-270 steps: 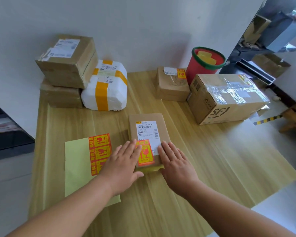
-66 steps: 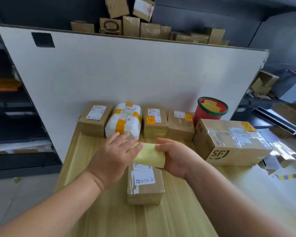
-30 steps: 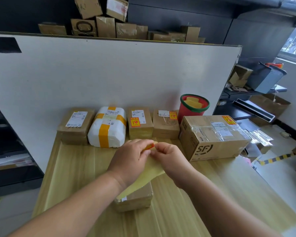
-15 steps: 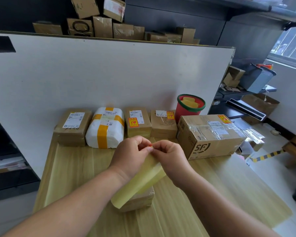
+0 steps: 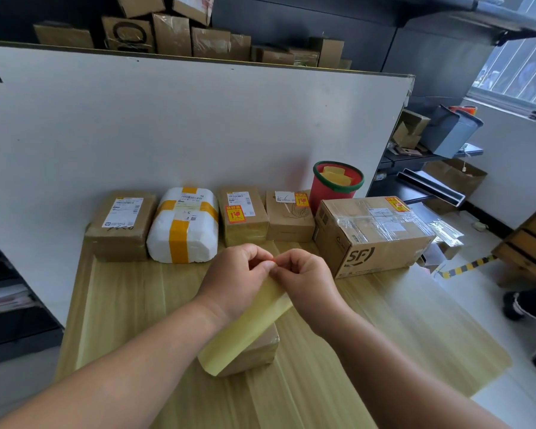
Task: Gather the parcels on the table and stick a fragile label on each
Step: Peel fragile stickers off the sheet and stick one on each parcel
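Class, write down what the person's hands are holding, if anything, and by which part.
Both the left hand and right hand pinch the yellow backing sheet at its top end, where an orange-red label corner shows between their fingertips.

A parcel depot: labelled parcels point(image 5: 123, 226) on a wooden table point(image 5: 130, 305), cardboard boxes point(image 5: 180, 35) stacked behind.

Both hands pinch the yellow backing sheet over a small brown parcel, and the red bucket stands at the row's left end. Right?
No. The head view shows the red bucket toward the right end, behind the SF box. Left hand and right hand pinch the yellow backing sheet over the small brown parcel.
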A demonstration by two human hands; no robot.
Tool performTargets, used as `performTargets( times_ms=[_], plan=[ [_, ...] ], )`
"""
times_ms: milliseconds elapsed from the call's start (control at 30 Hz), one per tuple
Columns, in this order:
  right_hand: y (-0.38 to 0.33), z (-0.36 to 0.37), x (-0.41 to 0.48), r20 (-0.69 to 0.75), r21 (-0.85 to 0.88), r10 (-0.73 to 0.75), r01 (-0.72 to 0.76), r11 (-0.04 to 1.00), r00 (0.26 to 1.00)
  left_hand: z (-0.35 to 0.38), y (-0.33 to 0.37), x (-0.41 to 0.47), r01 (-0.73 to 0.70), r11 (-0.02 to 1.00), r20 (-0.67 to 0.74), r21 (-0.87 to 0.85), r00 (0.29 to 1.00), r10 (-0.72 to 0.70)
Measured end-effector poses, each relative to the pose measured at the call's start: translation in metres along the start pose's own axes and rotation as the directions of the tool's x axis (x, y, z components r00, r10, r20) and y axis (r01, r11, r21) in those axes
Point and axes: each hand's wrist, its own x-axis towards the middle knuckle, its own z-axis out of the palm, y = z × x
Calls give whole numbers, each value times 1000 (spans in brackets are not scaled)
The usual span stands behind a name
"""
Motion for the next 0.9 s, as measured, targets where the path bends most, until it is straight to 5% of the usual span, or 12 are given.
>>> performTargets(
  times_ms=[633, 900],
  plan=[
    [22, -55, 33, 69, 30, -19, 17, 999, 997, 49, 31, 25, 85, 996, -146, -13, 986, -86],
    [46, -91, 52, 70, 32, 39, -42, 999, 997, 69, 34, 43, 294, 912, -243, -287, 898, -366]
  ],
)
